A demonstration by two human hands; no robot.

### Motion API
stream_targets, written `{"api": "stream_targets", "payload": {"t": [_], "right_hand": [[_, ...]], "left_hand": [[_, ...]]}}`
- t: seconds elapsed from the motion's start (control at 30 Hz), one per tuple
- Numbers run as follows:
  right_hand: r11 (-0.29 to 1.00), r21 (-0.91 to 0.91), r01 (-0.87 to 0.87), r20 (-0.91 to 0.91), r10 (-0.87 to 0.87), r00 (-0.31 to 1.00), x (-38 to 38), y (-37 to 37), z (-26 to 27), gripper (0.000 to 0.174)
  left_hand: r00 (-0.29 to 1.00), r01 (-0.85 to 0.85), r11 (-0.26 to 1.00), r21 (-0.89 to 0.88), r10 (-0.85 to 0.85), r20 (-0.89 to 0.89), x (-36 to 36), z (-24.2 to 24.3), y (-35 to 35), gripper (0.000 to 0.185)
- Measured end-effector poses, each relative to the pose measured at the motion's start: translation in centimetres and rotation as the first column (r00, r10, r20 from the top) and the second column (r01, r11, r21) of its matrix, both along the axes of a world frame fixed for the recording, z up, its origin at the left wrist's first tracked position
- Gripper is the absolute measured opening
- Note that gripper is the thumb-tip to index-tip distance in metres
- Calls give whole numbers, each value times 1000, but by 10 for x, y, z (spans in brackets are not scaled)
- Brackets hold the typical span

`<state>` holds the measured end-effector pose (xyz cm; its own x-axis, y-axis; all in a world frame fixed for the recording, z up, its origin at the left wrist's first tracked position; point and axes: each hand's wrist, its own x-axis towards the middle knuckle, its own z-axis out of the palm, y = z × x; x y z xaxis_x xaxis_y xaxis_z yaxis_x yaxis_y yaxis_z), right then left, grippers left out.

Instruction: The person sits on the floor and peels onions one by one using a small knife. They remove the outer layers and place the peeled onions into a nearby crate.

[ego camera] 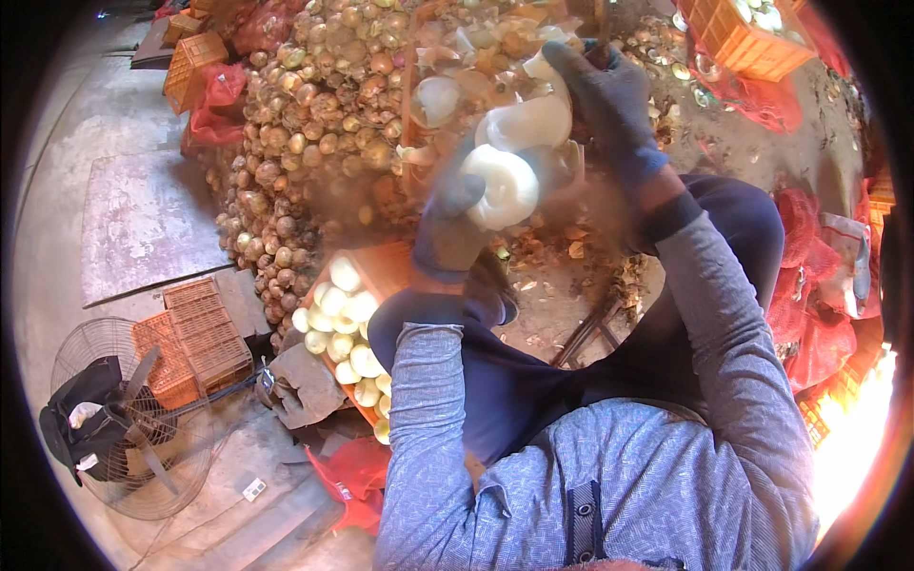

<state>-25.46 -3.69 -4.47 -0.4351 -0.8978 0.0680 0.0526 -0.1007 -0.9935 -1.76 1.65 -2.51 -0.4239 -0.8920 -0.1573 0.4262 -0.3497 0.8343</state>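
My left hand (443,228), in a dark blue-grey glove, grips a peeled white onion (508,187) in front of me, its thumb pressed on the near side. Just beyond the onion, a curled pale onion layer (528,123) stretches toward my right hand (615,107). That gloved hand has its fingers closed at the layer's upper end; a dark thing beside the fingertips is too blurred to name. Beneath both hands is an orange crate (413,93) with loose onion skins (493,43) in it. Peeled onions (343,307) fill another orange crate (389,260) beside my left knee.
A large heap of unpeeled onions (300,143) spreads to the left. A caged fan (143,428) stands lower left near stacked orange crates (207,321). Red mesh bags (807,285) lie at the right, and a crate of onions (750,36) sits upper right.
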Motion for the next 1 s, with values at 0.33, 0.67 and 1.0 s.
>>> {"api": "stream_targets", "payload": {"t": [0.33,0.67,1.0], "right_hand": [[968,185,-167,-409,230,883,-4,-32,-78,48],[694,291,-658,-581,675,454,35,34,-18,27],[574,623,-532,-389,817,426,69,82,42,31]], "left_hand": [[942,-200,938,-283,264,209,87,38,34,92],[129,-845,407,-347,784,607,348,-30,231,50],[-348,-541,664,-515,381,857,376,-96,209,61]]}}
